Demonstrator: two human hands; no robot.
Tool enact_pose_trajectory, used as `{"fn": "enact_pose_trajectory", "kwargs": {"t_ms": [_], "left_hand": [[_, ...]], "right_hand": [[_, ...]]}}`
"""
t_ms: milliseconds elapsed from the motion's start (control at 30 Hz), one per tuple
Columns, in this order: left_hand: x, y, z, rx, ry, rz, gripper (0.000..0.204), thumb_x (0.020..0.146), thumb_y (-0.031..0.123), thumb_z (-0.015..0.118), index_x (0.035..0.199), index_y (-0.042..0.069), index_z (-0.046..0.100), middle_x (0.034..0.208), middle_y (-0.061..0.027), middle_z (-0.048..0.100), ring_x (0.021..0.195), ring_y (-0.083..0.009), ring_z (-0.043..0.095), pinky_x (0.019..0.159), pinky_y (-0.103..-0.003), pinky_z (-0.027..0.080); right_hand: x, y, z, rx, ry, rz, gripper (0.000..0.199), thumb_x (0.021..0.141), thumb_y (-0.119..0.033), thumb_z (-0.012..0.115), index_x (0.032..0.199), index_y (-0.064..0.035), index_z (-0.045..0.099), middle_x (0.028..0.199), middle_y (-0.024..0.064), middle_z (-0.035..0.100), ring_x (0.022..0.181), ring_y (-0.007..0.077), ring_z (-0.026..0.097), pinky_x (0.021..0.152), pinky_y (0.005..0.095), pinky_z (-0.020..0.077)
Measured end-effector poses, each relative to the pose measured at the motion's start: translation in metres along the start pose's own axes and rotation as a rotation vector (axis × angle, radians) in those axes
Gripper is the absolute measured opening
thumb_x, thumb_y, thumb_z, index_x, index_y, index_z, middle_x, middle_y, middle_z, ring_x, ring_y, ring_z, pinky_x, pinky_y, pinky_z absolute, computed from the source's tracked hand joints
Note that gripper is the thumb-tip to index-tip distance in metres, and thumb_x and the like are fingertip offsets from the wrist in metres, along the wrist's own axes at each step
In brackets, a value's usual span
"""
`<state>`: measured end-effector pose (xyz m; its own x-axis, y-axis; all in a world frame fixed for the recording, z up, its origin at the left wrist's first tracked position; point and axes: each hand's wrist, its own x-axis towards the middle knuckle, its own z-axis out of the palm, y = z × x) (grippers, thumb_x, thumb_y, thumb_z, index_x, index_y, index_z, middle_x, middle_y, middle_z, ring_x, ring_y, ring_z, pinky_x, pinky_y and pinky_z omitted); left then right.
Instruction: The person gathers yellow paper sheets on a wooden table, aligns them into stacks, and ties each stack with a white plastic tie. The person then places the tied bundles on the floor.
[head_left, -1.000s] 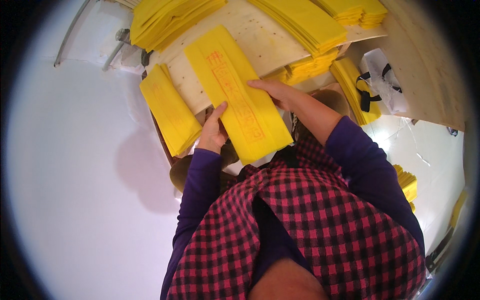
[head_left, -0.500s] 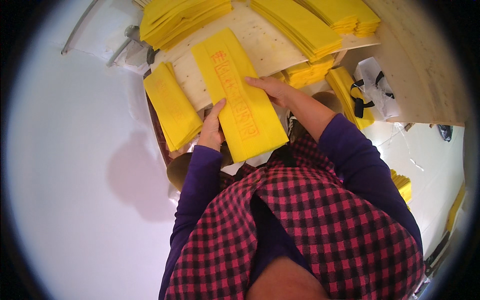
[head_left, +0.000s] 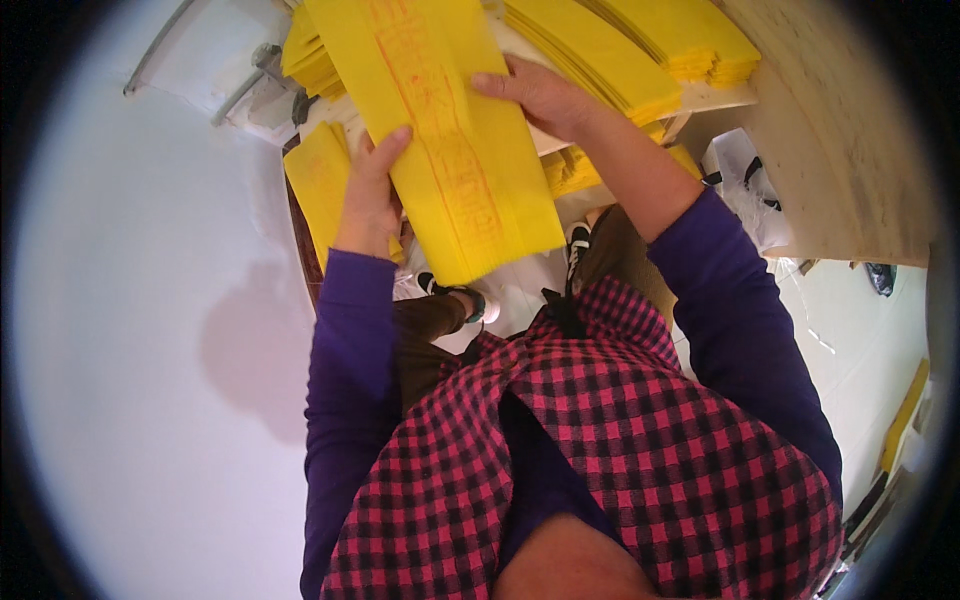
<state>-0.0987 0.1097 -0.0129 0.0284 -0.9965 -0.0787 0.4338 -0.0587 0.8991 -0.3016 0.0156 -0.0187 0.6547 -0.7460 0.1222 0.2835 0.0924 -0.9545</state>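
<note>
Between my two hands is a long yellow stack of folded sheets [head_left: 450, 150], printed in red along its middle and raised above the wooden table. My left hand [head_left: 372, 190] grips its left edge, thumb on top and fingers underneath. At the opposite edge, my right hand [head_left: 545, 95] holds it the same way, its thumb lying on the upper face. Partly hidden behind my left hand and wrist is another yellow bundle [head_left: 318, 180] with faint red print. Whether the sheets are paper or cloth I cannot tell.
Several yellow stacks [head_left: 600, 50] lie across the table's far side. More yellow bundles [head_left: 575, 170] sit beneath the tabletop. A white bag with black straps [head_left: 738, 180] stands at the right, beside a wooden panel [head_left: 850, 150]. A white wall [head_left: 150, 350] runs along the left.
Both hands have lifted the yellow stack up and away from my body, toward the table's far side. It now covers part of the far stacks, and my shoes have come into view below.
</note>
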Motion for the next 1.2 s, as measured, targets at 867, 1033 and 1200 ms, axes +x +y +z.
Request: {"fn": "enact_pose_trajectory", "kwargs": {"t_ms": [867, 1033, 1200], "left_hand": [[0.151, -0.045, -0.048, 0.39, -0.239, 0.167, 0.079, 0.071, 0.007, 0.073, 0.132, 0.005, 0.023, 0.126, -0.0075, 0.043, 0.118, -0.0193, 0.041, 0.1, -0.033, 0.035], [0.159, -0.051, -0.049, 0.326, -0.234, 0.216, 0.076, 0.072, 0.007, 0.072, 0.132, 0.004, 0.025, 0.123, -0.0071, 0.045, 0.116, -0.0187, 0.044, 0.099, -0.032, 0.036], [0.155, -0.049, -0.046, 0.358, -0.211, 0.241, 0.073, 0.073, 0.007, 0.071, 0.131, 0.003, 0.026, 0.122, -0.0073, 0.047, 0.114, -0.0181, 0.045, 0.097, -0.032, 0.037]], "right_hand": [[0.09, 0.028, -0.093, -0.399, -0.064, -0.291, 0.07, 0.073, -0.036, 0.075, 0.128, -0.0056, 0.044, 0.12, 0.0065, 0.055, 0.112, 0.018, 0.051, 0.095, 0.0328, 0.0403], [0.09, 0.038, -0.099, -0.201, -0.041, -0.151, 0.084, 0.062, -0.037, 0.083, 0.129, -0.0043, 0.044, 0.126, 0.0086, 0.052, 0.119, 0.0211, 0.046, 0.099, 0.0348, 0.036], [0.094, 0.045, -0.102, -0.158, -0.051, -0.145, 0.079, 0.065, -0.031, 0.082, 0.129, -0.0045, 0.044, 0.125, 0.0068, 0.053, 0.117, 0.0205, 0.048, 0.097, 0.0339, 0.0387]]}}
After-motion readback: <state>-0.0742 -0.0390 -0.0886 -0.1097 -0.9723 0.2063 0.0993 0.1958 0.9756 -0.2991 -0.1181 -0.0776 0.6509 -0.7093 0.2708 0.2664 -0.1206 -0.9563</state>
